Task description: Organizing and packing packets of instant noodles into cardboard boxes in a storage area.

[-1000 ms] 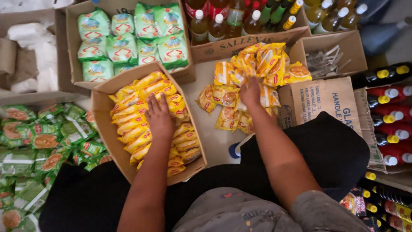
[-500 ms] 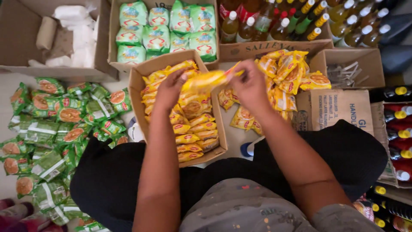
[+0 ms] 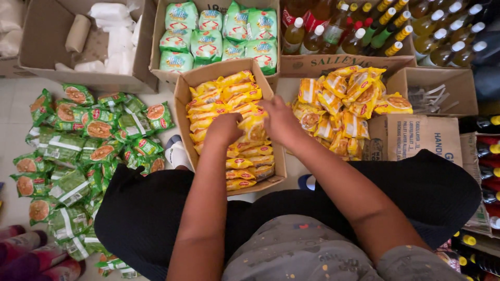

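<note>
Both hands are over an open cardboard box (image 3: 181, 99) that holds rows of yellow snack packets (image 3: 224, 96). My left hand (image 3: 223, 129) and my right hand (image 3: 278, 120) together grip one yellow packet (image 3: 253, 125) low among the packets in the box. To the right of the box a loose pile of the same yellow packets (image 3: 344, 106) lies on the floor. My dark-clad knees frame the box from below.
Green noodle packets (image 3: 78, 151) lie scattered on the floor at left. A box of pale green packets (image 3: 219, 36) stands behind. A box of white bags (image 3: 104, 36) is at far left. Bottles (image 3: 375, 31) fill a carton at top right, with more bottles along the right edge.
My right hand left the loose pile and joined the left over the box. The yellow packet held up between both hands has come down into the box.
</note>
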